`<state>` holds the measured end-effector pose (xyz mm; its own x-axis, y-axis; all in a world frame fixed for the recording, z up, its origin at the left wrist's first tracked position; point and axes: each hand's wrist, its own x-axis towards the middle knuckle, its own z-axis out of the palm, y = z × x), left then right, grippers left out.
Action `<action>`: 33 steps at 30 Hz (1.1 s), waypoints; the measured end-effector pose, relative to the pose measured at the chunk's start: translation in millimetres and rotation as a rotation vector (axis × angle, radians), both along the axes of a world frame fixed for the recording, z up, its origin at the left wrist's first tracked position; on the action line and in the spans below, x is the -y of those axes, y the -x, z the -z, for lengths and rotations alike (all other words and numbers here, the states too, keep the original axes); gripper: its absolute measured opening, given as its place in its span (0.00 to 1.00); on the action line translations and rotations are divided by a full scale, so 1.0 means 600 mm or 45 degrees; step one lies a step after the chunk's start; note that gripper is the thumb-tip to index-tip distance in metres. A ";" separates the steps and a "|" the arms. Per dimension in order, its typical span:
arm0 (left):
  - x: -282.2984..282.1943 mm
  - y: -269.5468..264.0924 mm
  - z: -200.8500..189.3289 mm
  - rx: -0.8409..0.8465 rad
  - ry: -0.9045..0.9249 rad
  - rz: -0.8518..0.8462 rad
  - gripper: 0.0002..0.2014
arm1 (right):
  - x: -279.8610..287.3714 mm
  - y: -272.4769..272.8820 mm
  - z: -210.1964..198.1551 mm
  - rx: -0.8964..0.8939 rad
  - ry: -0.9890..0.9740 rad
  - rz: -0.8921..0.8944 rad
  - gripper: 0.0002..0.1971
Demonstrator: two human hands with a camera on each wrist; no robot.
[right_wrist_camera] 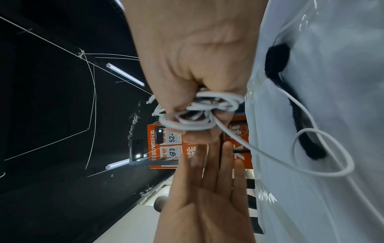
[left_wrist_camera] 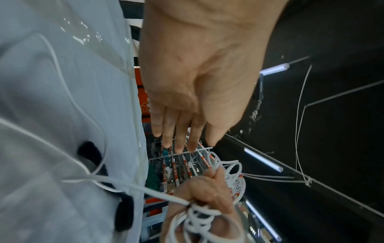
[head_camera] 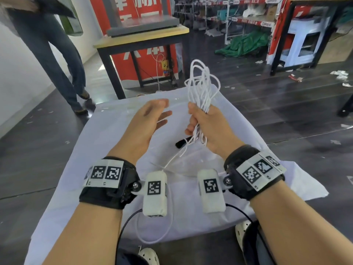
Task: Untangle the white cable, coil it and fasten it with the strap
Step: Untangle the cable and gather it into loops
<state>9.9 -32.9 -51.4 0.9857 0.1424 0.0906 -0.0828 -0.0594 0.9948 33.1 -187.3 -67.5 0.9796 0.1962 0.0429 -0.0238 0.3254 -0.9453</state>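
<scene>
White cable [head_camera: 200, 87] bunched in right hand [head_camera: 208, 127]'s fist; left hand [head_camera: 145, 127] spread; wrist views reveal strap [right_wrist_camera: 290, 102]'s length

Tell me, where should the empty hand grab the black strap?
Probably the strap's near end, coming down from above with the left hand. It lies flat on the white cloth with that end bare; the white cable's loose tail crosses its far end.

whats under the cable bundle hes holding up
Below the bundle in the right hand lies the black strap on the white cloth, with a loose cable tail crossing it. The hand hides part of the strap.
</scene>
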 end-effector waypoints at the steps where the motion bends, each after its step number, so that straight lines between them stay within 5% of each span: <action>1: 0.005 0.003 0.003 -0.015 -0.111 0.072 0.12 | 0.001 -0.001 -0.001 -0.013 -0.040 0.033 0.12; 6: 0.034 0.019 0.011 -0.174 -0.340 0.551 0.17 | 0.006 -0.001 -0.008 -0.026 -0.122 0.184 0.14; 10: 0.033 0.023 0.016 -0.232 -0.522 0.714 0.12 | 0.015 -0.005 -0.012 0.021 -0.111 0.356 0.14; 15: 0.008 0.019 0.010 -0.286 -0.693 0.665 0.08 | 0.040 -0.017 -0.009 0.145 0.242 0.578 0.08; 19: -0.029 0.019 -0.004 -0.303 -0.555 0.433 0.05 | 0.063 -0.037 0.004 0.230 0.624 0.664 0.09; 24: -0.038 0.026 -0.014 -0.151 -0.039 0.335 0.08 | 0.062 -0.041 0.020 0.237 1.087 0.409 0.14; 27: -0.034 0.024 -0.017 -0.101 0.254 0.337 0.09 | 0.048 -0.033 0.029 0.212 1.159 0.131 0.16; 33: -0.030 0.015 -0.013 -0.049 0.221 0.062 0.10 | 0.033 -0.010 0.019 0.177 1.151 -0.222 0.24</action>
<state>0.8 -14.8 -43.8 0.9940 0.1046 0.0312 -0.0434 0.1165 0.9922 39.0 -207.3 -78.9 0.9308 0.3560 -0.0834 0.1290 -0.5332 -0.8361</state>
